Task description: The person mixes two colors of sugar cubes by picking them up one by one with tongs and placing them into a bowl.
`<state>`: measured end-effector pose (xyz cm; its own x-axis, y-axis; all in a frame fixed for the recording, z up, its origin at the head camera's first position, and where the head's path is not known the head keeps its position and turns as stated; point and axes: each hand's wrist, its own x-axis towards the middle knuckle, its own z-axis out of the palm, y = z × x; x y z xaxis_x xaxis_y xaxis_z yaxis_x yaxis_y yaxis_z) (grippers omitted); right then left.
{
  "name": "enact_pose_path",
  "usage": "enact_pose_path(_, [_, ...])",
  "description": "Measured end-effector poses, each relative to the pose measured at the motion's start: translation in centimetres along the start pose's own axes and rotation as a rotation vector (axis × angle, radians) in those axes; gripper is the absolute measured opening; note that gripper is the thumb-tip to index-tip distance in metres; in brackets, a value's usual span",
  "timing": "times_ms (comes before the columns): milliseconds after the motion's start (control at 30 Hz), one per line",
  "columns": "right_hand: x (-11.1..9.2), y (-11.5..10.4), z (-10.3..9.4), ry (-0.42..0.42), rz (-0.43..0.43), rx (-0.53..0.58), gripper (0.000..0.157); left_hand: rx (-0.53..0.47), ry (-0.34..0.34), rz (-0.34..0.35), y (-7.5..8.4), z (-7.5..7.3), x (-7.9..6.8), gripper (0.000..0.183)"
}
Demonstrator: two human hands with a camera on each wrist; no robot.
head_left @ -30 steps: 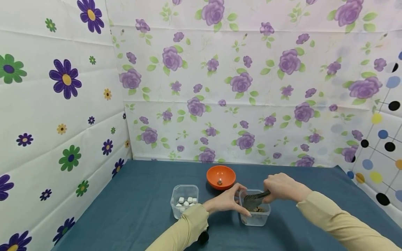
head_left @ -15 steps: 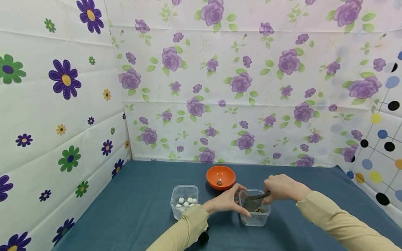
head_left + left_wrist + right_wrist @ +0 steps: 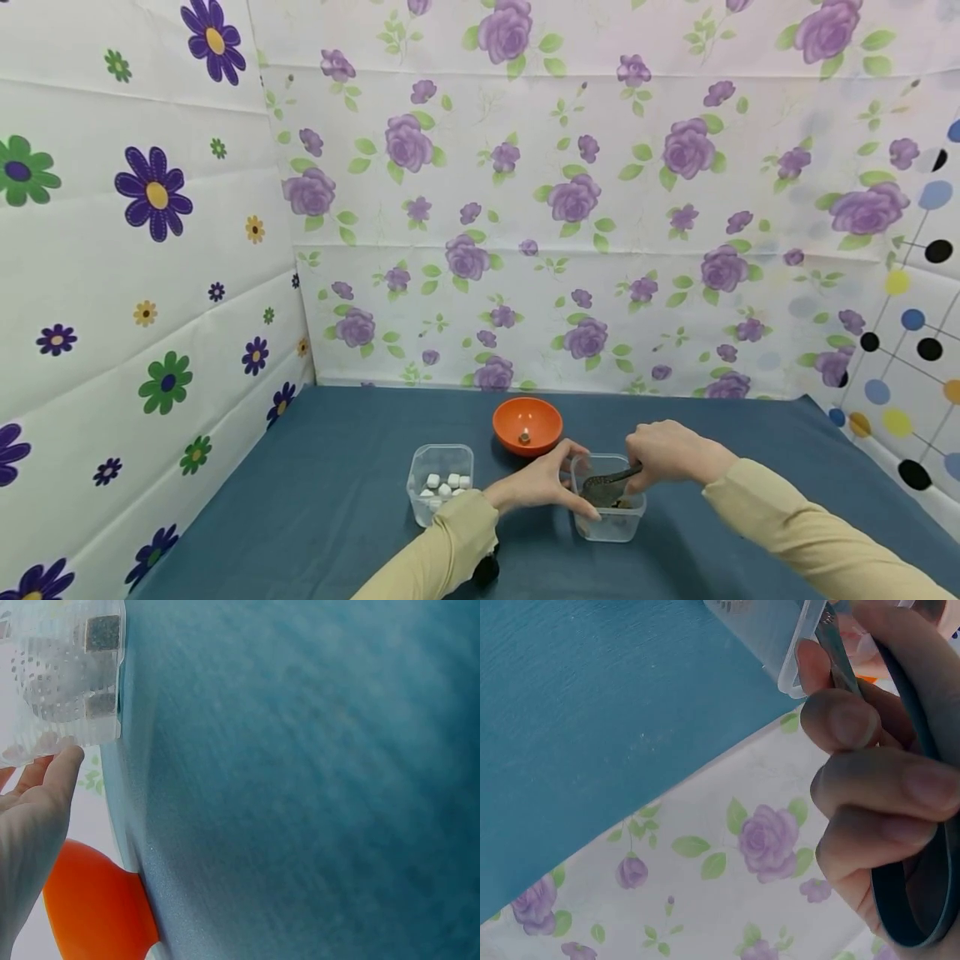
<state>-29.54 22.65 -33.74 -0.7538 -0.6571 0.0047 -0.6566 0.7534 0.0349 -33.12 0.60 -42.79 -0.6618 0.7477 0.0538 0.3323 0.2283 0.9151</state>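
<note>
My left hand (image 3: 536,483) grips a clear plastic container (image 3: 609,528), thumb on the near side and fingers at the far side. Brown cubes (image 3: 103,634) show through its wall in the left wrist view. Dark tongs (image 3: 603,486) with a flat, perforated end reach down into this container, overlapping the brown pieces in the head view. My right hand (image 3: 671,450) holds them from the right, fingers curled round the arms. The looped back end of the tongs (image 3: 889,907) shows below the fingers (image 3: 885,784) in the right wrist view.
Behind my left hand stands an orange bowl (image 3: 512,415) with a small brownish piece (image 3: 525,437) inside. A second clear container (image 3: 441,457) with several white cubes (image 3: 445,490) stands left of my left hand. Floral cloth walls (image 3: 570,283) rise behind the blue tabletop (image 3: 352,483).
My right hand has shifted slightly left, and the tongs have moved a little within the container. The left hand still holds the container in the same place.
</note>
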Motion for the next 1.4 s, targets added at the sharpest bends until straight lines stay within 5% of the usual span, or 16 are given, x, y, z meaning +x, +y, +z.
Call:
enact_pose_path(633, [-1.0, 1.7, -0.9, 0.068, -0.008, 0.039, 0.04, 0.004, 0.009, -0.021, 0.1, 0.0, 0.0, 0.056])
enact_pose_path(1400, [-3.7, 3.7, -2.5, 0.036, 0.014, 0.206, 0.038, -0.028, -0.008, 0.02, -0.2, 0.0, 0.0, 0.056])
